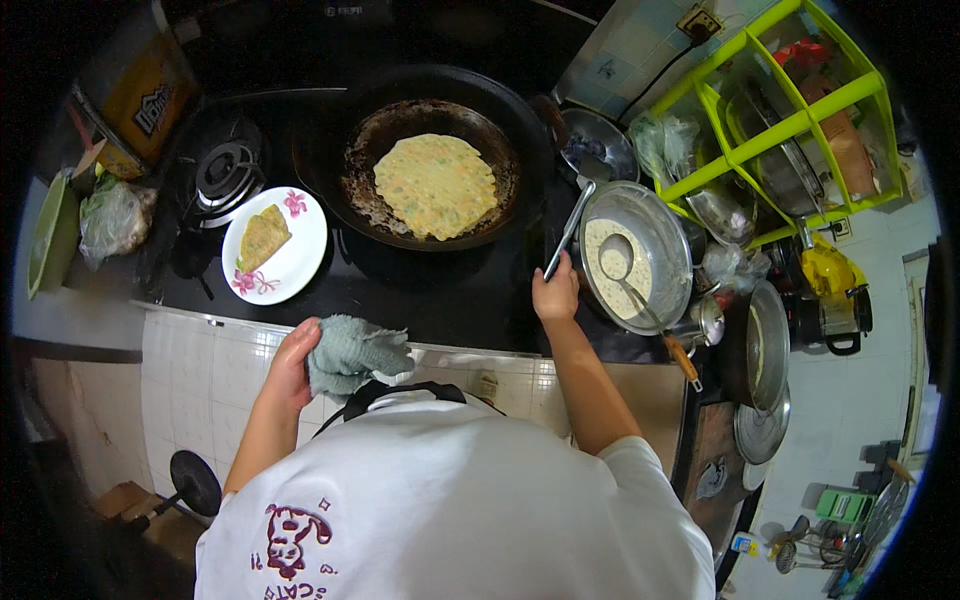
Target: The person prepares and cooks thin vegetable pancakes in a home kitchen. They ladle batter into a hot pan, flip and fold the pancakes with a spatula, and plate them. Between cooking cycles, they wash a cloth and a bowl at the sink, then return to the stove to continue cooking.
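Note:
My left hand (296, 360) holds a grey-green cloth (352, 354) in front of the counter's edge. In my right hand (556, 292) is the handle of a metal spatula (574, 221), its blade raised by the rim of a metal bowl (679, 255). That bowl holds pale batter (600, 240), and a ladle (619, 259) with a wooden handle rests in it. A round, speckled pancake (435, 184) lies flat in the dark wok (352, 142). Left of the wok, a folded piece of pancake (264, 238) sits on a white plate (300, 266) with pink flowers.
A gas burner (225, 176) is beyond the plate, with a plastic bag of food (116, 217) farther left. A smaller metal bowl (600, 139) stands right of the wok. Behind the batter is a green rack (810, 116) of cookware; a deep pot (769, 352) stands at the right.

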Tool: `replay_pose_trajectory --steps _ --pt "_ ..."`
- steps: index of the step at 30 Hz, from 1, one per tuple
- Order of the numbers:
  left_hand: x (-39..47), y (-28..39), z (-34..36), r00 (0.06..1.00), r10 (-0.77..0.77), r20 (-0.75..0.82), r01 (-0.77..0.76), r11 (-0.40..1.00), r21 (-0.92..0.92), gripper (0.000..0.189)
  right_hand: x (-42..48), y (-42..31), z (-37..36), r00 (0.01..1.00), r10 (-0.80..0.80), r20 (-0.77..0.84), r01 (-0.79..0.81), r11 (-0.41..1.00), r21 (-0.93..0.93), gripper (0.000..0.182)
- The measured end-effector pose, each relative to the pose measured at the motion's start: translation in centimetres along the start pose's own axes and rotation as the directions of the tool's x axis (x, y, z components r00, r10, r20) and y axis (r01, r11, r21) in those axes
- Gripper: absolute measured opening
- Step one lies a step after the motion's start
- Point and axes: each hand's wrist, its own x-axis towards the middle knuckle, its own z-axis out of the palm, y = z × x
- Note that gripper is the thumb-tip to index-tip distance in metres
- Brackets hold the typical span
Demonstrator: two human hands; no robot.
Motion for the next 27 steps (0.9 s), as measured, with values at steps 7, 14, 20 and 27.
replay_pose_trajectory --steps 7,14,20,27 --pt "-1.4 3.1 -4.9 0.994 -0.075 -0.076 0.075 0.997 -0.004 0.024 0.4 -3.7 2.7 0.98 0.116 -0.161 -0.07 0.961 0.268 0.06" --pt "0.5 3.0 -6.3 1.0 -0.025 0.019 0.024 0.997 0.072 0.025 -6.6 -8.8 -5.3 0.984 0.137 0.116 -0.144 0.216 0.966 0.055" --pt "4.9 0.0 -5.6 0.984 0.175 0.014 -0.153 0.813 0.562 0.022 -5.3 -7.5 -11.1 0.889 -0.334 0.312 -0.288 0.121 0.95 0.033" --pt "8.2 -4.8 -3.5 0.778 0.567 0.272 -0.268 -0.092 0.959 0.03 3.7 -7.0 -13.2 0.878 -0.254 0.406 -0.046 0.8 0.598 0.022"
